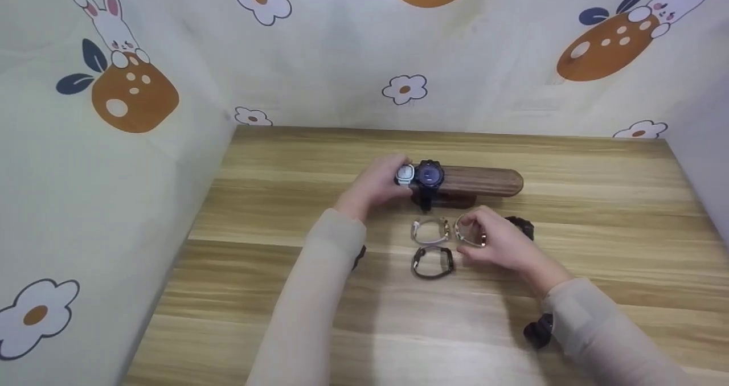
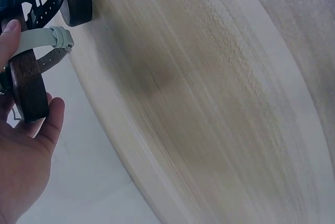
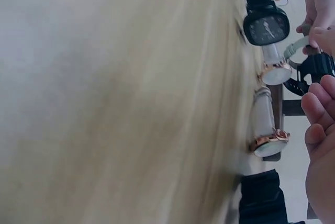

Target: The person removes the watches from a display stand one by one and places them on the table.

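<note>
Only the right wrist view faces the square watch. Head view: left hand grips the wooden stand at 9 o'clock, loose-fingered right hand beside white-strapped watch.

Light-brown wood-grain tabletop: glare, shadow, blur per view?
Head: pale glare on the tabletop toward the bottom; left wrist: soft dark shadow patch, pale band at right bows, perhaps lens distortion; right wrist: grain smeared, black square-cased wristwatch sharper.
</note>
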A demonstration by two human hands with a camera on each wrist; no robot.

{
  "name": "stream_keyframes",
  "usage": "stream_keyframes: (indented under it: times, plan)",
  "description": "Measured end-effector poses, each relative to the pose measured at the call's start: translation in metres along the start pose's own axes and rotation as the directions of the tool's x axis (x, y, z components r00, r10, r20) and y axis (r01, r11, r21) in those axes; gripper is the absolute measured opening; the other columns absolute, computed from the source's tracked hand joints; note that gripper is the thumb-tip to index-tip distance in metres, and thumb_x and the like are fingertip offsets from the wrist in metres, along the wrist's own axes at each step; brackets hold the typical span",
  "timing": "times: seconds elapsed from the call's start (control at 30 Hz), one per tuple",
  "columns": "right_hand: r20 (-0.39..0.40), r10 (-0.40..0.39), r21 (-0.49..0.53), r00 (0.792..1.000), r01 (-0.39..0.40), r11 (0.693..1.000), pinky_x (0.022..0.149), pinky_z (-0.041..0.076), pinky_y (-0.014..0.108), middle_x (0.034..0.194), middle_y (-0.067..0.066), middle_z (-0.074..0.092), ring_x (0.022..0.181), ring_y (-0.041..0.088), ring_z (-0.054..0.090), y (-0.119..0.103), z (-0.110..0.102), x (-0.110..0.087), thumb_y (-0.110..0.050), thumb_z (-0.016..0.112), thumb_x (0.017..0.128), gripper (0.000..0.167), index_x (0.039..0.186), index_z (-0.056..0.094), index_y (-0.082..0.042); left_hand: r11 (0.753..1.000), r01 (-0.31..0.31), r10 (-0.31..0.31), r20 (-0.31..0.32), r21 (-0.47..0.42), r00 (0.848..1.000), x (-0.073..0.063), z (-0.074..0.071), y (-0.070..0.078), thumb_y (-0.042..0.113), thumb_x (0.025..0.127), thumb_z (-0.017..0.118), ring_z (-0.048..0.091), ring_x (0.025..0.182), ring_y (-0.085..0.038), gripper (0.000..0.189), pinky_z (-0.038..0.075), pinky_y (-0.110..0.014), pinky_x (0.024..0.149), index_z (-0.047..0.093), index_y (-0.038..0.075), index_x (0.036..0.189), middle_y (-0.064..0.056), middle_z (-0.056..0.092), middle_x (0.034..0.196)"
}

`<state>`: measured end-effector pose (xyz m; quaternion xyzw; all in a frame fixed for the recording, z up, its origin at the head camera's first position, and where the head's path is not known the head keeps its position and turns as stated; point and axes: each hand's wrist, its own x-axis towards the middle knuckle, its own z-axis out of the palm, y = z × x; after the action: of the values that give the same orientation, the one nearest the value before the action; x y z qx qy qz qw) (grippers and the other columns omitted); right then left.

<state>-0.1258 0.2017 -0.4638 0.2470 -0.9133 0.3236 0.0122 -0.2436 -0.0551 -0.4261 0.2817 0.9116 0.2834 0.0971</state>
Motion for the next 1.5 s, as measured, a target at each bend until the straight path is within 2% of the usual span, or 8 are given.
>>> stream_keyframes:
  times: [0.17, 0.37, 0.5, 0.67, 1.07, 1.17, 1.33, 1.5]
  plan:
    - [-0.065, -0.050, -0.012, 0.997, 0.050, 0.999, 0.074, 0.049, 0.036, 0.098, 0.008, 0.057, 0.085, 0.024, 0.056, 0.004, -0.005, 0.005, -0.016, 0.080, 0.070, 0.046, 0.105, 0.056, -0.001, 1.000, 0.012, -0.012, 0.003, -0.007, 1.000, -0.002, 0.001, 0.000, 0.017, 0.076, 0.076, 0.052, 0.104, -0.019, 0.044, 0.041, -0.032, 0.095, 0.053, 0.010, 0.114, -0.004, 0.058, 0.112]
    - [-0.108, -0.030, -0.010, 0.994, 0.029, 1.000, 0.076, 0.048, 0.038, 0.100, 0.012, 0.057, 0.086, 0.026, 0.055, 0.008, -0.013, 0.012, -0.014, 0.080, 0.070, 0.050, 0.109, 0.055, 0.002, 1.000, 0.023, -0.023, 0.003, 0.001, 1.000, -0.002, 0.002, 0.000, 0.018, 0.076, 0.076, 0.052, 0.106, -0.018, 0.045, 0.040, -0.031, 0.096, 0.053, 0.011, 0.115, -0.003, 0.059, 0.114]
    - [-0.144, -0.054, -0.048, 0.988, 0.048, 0.998, 0.083, 0.045, 0.042, 0.104, 0.017, 0.056, 0.092, 0.030, 0.053, 0.012, -0.020, 0.019, -0.012, 0.080, 0.070, 0.051, 0.109, 0.054, 0.007, 1.000, 0.009, -0.009, -0.007, 0.003, 1.000, -0.001, 0.002, -0.001, 0.018, 0.076, 0.076, 0.053, 0.103, -0.018, 0.043, 0.041, -0.030, 0.094, 0.053, 0.011, 0.112, -0.003, 0.060, 0.110]
    - [-0.149, -0.057, -0.080, 0.987, 0.046, 0.996, 0.093, 0.039, 0.048, 0.111, 0.023, 0.055, 0.103, 0.036, 0.048, 0.016, -0.029, 0.026, -0.012, 0.079, 0.071, 0.053, 0.112, 0.052, 0.009, 1.000, 0.015, -0.015, -0.001, -0.025, 1.000, -0.001, 0.002, 0.000, 0.017, 0.077, 0.075, 0.053, 0.102, -0.017, 0.041, 0.042, -0.029, 0.092, 0.053, 0.011, 0.111, -0.003, 0.059, 0.109]
    - [-0.120, 0.088, -0.050, 0.989, -0.094, 0.994, 0.096, 0.036, 0.054, 0.115, 0.025, 0.053, 0.108, 0.039, 0.045, 0.019, -0.043, 0.043, -0.016, 0.075, 0.077, 0.055, 0.120, 0.049, 0.008, 1.000, 0.011, -0.011, -0.009, -0.014, 1.000, -0.001, 0.002, -0.001, 0.018, 0.077, 0.075, 0.053, 0.101, -0.016, 0.043, 0.042, -0.029, 0.092, 0.053, 0.011, 0.113, -0.002, 0.059, 0.110]
    - [-0.114, 0.084, -0.072, 0.990, -0.092, 0.993, 0.096, 0.035, 0.054, 0.115, 0.024, 0.054, 0.108, 0.039, 0.044, 0.020, -0.045, 0.047, -0.018, 0.075, 0.078, 0.054, 0.120, 0.050, 0.007, 1.000, 0.009, -0.009, -0.010, -0.010, 1.000, 0.000, 0.002, 0.000, 0.018, 0.077, 0.075, 0.053, 0.101, -0.017, 0.043, 0.042, -0.030, 0.092, 0.053, 0.011, 0.113, -0.003, 0.059, 0.110]
    - [-0.126, 0.033, -0.120, 0.991, -0.049, 0.992, 0.095, 0.034, 0.052, 0.118, 0.023, 0.055, 0.109, 0.038, 0.043, 0.024, -0.048, 0.051, -0.020, 0.074, 0.079, 0.054, 0.120, 0.051, 0.006, 1.000, -0.011, 0.012, -0.018, 0.021, 1.000, 0.000, 0.002, 0.000, 0.019, 0.077, 0.076, 0.054, 0.103, -0.018, 0.045, 0.042, -0.030, 0.094, 0.053, 0.010, 0.114, -0.004, 0.060, 0.111]
    - [-0.161, 0.010, -0.162, 0.987, -0.036, 0.986, 0.094, 0.032, 0.053, 0.118, 0.021, 0.056, 0.108, 0.038, 0.045, 0.030, -0.048, 0.053, -0.023, 0.074, 0.079, 0.051, 0.121, 0.055, 0.001, 0.999, -0.021, 0.021, -0.020, 0.038, 1.000, 0.001, 0.003, -0.002, 0.020, 0.077, 0.075, 0.054, 0.104, -0.020, 0.045, 0.041, -0.031, 0.094, 0.053, 0.009, 0.115, -0.005, 0.060, 0.112]
